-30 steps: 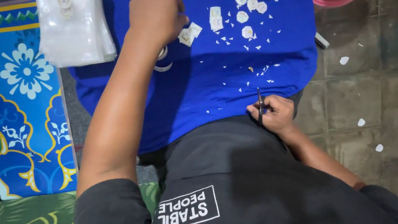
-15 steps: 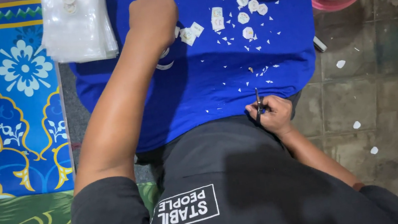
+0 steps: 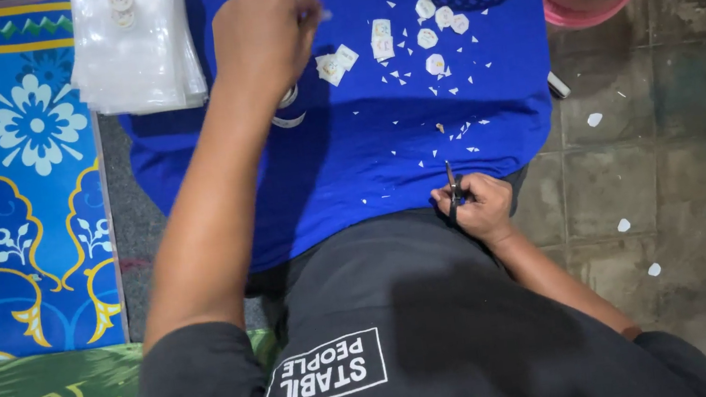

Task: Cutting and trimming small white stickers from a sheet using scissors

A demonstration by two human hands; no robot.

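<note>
Blue cloth (image 3: 365, 152) — matt, soft; clear plastic sleeves (image 3: 133, 50) — glossy; scissors (image 3: 452, 188) — dark metal; floor tiles (image 3: 681, 167) — rough, worn stone.

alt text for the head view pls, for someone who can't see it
Seen from above, a person's right hand grips small scissors at the near edge of a blue cloth, while the left hand reaches far across it beside small white cut paper pieces and a stack of clear plastic bags.

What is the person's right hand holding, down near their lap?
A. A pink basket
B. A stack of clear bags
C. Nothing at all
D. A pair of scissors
D: the right hand is closed on small scissors, blades pointing up over the blue cloth, while the left hand reaches toward the paper cutouts farther up.
</note>
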